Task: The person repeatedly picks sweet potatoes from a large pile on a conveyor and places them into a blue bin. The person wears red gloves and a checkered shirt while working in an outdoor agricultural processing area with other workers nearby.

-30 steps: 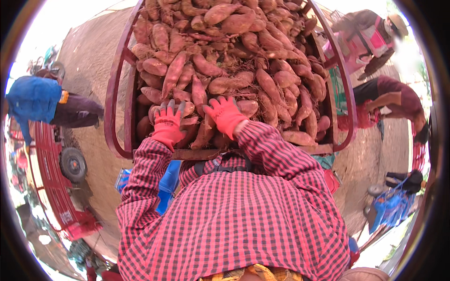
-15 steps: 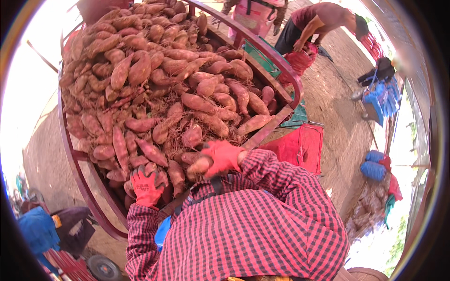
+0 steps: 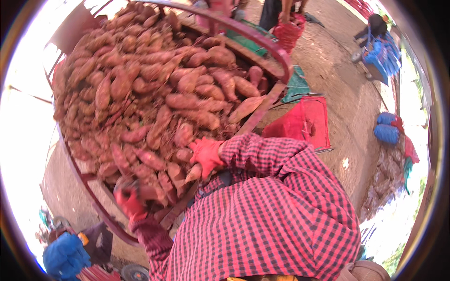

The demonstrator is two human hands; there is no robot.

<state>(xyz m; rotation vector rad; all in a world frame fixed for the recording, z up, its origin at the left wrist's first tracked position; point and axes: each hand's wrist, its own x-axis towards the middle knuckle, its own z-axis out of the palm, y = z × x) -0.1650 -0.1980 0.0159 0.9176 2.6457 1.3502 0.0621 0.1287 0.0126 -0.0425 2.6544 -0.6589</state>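
The right hand (image 3: 206, 155), in a red glove, lies at the near edge of the heap with a small sweet potato (image 3: 193, 173) just under it; whether the fingers are clamped on that root or only touching it, I cannot tell. The left hand (image 3: 130, 201) — gloved in red with dark fingertips — is blurred over the near left corner beside more roots, and its grip cannot be made out either. Around both, a heap of sweet potatoes (image 3: 136, 84) fills the cart bed, piled highest toward the far left. A dark red rail (image 3: 267, 41) curves round the bed. Beyond its right side are a red box-shaped container (image 3: 315, 122), a green cloth (image 3: 296, 85) and, farther off, a red net sack (image 3: 288, 35) at another person's hands.
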